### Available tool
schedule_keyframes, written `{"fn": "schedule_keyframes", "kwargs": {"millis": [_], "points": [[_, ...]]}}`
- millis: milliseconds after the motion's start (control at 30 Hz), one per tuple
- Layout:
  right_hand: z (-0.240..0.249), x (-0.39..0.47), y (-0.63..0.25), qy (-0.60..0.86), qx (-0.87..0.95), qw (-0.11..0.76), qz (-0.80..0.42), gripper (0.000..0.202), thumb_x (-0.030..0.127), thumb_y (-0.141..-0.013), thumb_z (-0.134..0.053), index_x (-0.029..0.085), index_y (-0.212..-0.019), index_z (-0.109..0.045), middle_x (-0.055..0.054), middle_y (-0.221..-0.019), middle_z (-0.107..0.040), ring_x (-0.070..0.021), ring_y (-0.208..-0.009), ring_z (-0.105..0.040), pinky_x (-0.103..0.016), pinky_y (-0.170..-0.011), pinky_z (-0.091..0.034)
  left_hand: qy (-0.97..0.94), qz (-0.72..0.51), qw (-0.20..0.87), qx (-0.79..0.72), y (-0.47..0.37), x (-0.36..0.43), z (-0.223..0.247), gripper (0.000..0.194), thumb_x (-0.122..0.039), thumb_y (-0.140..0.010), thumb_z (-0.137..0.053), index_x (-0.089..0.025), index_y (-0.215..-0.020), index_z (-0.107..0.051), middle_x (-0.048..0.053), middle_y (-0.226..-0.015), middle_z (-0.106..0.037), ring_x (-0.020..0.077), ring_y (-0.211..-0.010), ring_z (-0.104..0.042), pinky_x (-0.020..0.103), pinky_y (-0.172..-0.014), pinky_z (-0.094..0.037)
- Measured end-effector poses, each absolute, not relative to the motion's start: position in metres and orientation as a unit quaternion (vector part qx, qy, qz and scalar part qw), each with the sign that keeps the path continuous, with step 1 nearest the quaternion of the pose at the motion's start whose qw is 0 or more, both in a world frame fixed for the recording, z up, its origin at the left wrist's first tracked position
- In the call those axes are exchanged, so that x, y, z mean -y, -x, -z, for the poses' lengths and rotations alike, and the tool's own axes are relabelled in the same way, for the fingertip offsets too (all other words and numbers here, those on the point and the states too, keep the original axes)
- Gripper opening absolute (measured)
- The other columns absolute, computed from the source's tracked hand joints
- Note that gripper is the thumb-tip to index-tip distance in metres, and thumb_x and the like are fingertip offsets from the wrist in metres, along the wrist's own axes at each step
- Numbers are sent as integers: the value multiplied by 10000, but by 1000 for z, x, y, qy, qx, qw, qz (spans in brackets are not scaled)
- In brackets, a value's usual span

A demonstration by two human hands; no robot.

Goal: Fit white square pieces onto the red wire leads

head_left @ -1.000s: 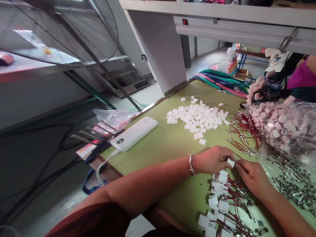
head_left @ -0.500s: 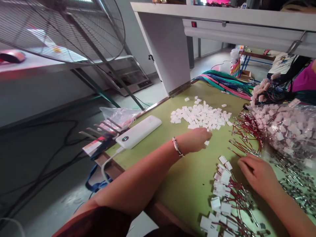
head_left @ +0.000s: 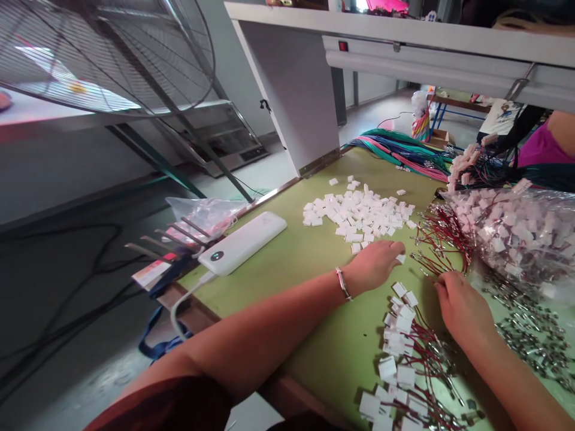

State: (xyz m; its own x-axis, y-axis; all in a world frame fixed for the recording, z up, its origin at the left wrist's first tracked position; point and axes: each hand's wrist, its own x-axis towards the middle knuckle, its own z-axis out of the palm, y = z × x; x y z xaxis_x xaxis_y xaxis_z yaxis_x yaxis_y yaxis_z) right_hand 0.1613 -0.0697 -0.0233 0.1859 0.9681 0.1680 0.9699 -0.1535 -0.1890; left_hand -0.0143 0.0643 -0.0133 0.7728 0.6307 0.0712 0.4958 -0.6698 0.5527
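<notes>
My left hand (head_left: pixel 376 263), wearing a bracelet, is closed with a small white plastic connector housing (head_left: pixel 401 258) pinched at its fingertips. To its right, my right hand (head_left: pixel 462 302) is closed on a thin red wire (head_left: pixel 430 275), whose metal terminal end points toward the left hand. A gap separates the two hands. Behind the left hand spreads a heap of loose white connector housings (head_left: pixel 359 209). Just beyond the right hand lie red wires (head_left: pixel 442 230) with metal terminals. Housings with red wires fitted (head_left: pixel 399 341) form a row nearer me.
A clear bag of white housings (head_left: pixel 512 233) and scattered metal terminals (head_left: pixel 530 329) lie at the right. A white power bank (head_left: pixel 245 242) with a cable sits near the left table edge. Wire bundles (head_left: pixel 399 152) lie at the back; a fan (head_left: pixel 112 60) stands left. Another person's sleeve (head_left: pixel 539 143) shows far right.
My left hand has moved away from the heap, rightward toward my right hand, carrying the connector housing. My right hand keeps the wire, close to where it was. The view has shifted slightly.
</notes>
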Motion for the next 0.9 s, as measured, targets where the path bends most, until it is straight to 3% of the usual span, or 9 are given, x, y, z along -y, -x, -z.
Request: {"fn": "schedule_keyframes", "kwargs": {"millis": [167, 267, 400, 533, 900], "points": [[22, 71, -165, 725, 620, 266, -135, 146, 315, -892, -441, 215, -820, -520, -34, -703, -634, -182, -616, -572, -293, -569, -387, -692, -165, 627, -316, 11, -59, 10, 95, -133, -834, -576, -133, -928, -592, -7, -713, -595, 91, -633, -542, 242, -614, -444], [19, 71, -163, 711, 567, 351, -222, 203, 375, -852, -494, 204, -871, -602, -27, -719, -647, -169, -632, -576, -286, -594, -436, -598, -166, 727, -295, 11, -57, 12, 130, -161, -824, -603, -126, -949, -613, -26, -632, -587, 72, -569, -536, 216, -543, -399], [14, 72, -160, 707, 515, 385, -293, 273, 434, -819, -534, 194, -820, -665, 0, -612, -610, -153, -567, -549, -265, -528, -427, -554, -171, 760, -292, 12, -57, 15, 223, -216, -781, -675, -129, -985, -647, -20, -611, -604, 62, -542, -522, 210, -504, -332], [13, 75, -156, 686, 586, 364, -231, 228, 367, -832, -540, 205, -700, -633, -3, -639, -627, -144, -592, -550, -269, -575, -429, -535, -161, 778, -288, 13, -56, 14, 218, -283, -757, -711, -135, -912, -674, -16, -597, -594, 65, -539, -506, 216, -497, -301], [12, 76, -153, 667, 663, 291, -175, 221, 278, -888, -460, 210, -711, -574, 10, -615, -592, -123, -567, -520, -254, -554, -380, -608, -123, 734, -275, 13, -52, 4, 137, -216, -751, -702, -138, -850, -648, -26, -634, -605, 66, -538, -528, 225, -527, -391]]}}
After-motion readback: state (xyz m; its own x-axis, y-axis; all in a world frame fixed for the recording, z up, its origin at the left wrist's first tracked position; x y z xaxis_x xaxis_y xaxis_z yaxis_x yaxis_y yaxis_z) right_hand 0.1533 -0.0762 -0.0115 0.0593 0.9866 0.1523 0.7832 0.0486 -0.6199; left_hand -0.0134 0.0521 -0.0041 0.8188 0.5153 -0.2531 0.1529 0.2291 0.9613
